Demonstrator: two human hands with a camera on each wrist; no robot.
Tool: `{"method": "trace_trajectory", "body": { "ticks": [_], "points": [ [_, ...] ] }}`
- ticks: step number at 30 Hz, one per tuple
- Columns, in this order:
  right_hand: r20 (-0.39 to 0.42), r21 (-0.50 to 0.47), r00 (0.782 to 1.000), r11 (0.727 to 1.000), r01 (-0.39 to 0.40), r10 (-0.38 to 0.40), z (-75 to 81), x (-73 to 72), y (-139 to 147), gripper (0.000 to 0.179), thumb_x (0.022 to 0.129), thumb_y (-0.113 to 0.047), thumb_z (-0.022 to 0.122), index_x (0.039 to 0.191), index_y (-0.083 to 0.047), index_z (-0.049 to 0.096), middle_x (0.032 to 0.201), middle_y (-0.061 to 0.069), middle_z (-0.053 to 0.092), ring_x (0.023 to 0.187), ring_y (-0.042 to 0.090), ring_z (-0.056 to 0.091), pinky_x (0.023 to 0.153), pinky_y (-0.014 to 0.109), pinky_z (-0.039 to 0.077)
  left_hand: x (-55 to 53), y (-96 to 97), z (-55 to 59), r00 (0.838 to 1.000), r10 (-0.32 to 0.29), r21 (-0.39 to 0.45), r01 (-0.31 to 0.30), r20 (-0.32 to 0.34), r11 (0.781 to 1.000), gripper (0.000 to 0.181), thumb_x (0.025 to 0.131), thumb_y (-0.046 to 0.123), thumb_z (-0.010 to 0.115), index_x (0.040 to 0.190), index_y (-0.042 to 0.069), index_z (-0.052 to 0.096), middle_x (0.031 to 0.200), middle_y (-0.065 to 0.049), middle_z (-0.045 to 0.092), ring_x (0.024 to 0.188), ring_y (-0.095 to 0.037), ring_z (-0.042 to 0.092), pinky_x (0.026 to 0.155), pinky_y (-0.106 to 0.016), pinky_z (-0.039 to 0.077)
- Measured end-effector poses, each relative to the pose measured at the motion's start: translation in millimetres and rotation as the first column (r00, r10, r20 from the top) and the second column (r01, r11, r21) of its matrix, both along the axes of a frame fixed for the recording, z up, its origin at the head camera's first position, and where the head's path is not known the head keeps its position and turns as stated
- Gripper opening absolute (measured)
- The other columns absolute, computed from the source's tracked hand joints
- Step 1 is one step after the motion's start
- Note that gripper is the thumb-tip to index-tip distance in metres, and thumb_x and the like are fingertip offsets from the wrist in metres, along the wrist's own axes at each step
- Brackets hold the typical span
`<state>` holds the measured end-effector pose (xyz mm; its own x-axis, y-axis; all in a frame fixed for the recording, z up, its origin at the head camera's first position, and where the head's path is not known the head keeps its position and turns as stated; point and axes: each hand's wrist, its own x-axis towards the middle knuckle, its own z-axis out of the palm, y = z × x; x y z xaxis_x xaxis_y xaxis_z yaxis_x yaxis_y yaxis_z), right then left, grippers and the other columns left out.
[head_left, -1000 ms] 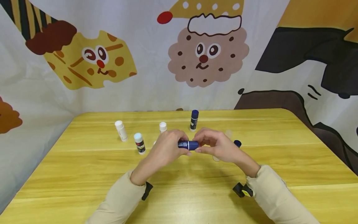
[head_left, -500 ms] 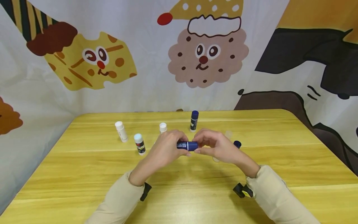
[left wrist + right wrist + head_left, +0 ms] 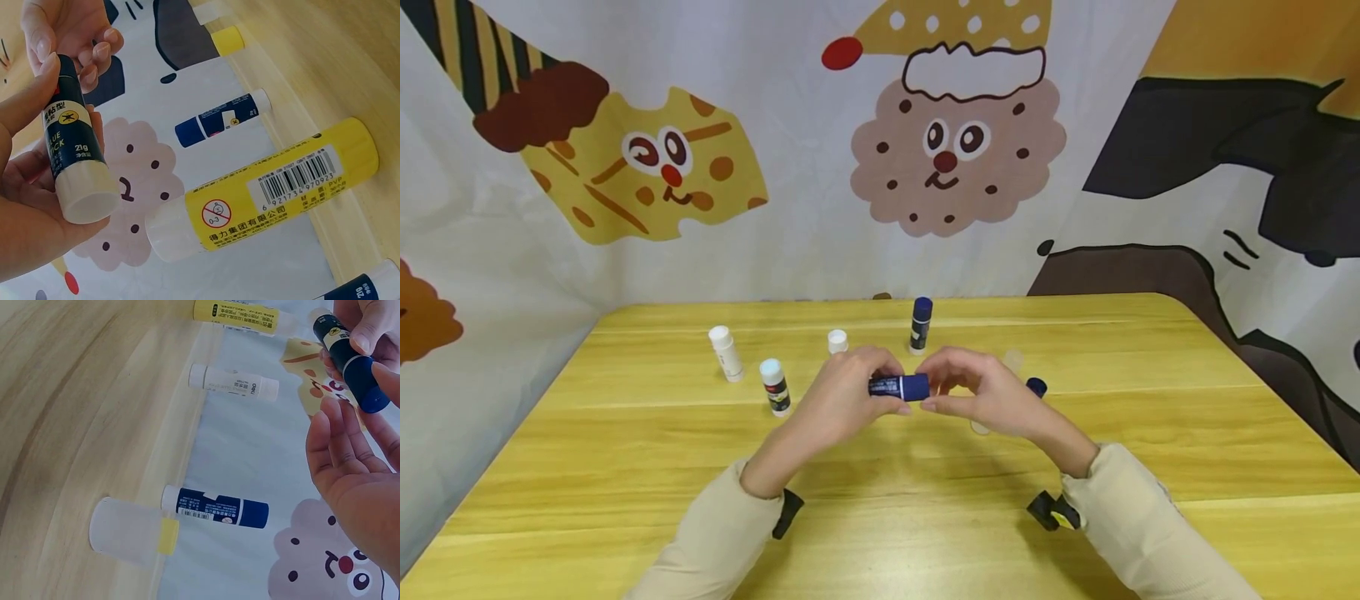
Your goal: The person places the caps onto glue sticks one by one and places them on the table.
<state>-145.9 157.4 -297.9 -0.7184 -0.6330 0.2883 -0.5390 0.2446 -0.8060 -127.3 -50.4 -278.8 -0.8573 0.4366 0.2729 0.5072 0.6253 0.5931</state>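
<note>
Navy plastic is showing on the glue stick (image 3: 886, 387), which is lying nearly level above the surface (image 3: 917, 533) in the left hand (image 3: 842, 396), whose grip is pinching its body between thumb and fingers. Its cap (image 3: 916, 387) is pointing toward three o'clock, where the right hand (image 3: 988, 393) is holding its grip loosely spread right beside the end; the pictures are not making clear whether it is touching. From the glue stick in the head view, a white stick (image 3: 726, 354) is standing between nine and ten o'clock, a black-labelled stick (image 3: 776, 388) at nine, and a blue-capped stick (image 3: 921, 327) between twelve and one.
</note>
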Motion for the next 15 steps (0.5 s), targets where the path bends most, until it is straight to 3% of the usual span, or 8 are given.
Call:
{"method": "trace_trajectory", "body": {
  "ticks": [15],
  "points": [
    [-0.014, 0.001, 1.000, 1.000, 0.014, -0.014, 2.1, 3.7, 0.5, 0.024, 0.083, -0.004, 0.065, 0.107, -0.004, 0.060, 0.093, 0.003, 0.061, 0.078, 0.019, 0.057, 0.068, 0.033, 0.049, -0.4, 1.1, -0.2, 0.999, -0.030, 0.023, 0.029, 0.032, 0.999, 0.025, 0.072, 0.016, 0.078, 0.091, 0.006, 0.064, 0.086, -0.003, 0.063, 0.074, -0.012, 0.058, 0.067, -0.026, 0.048]
  ]
}}
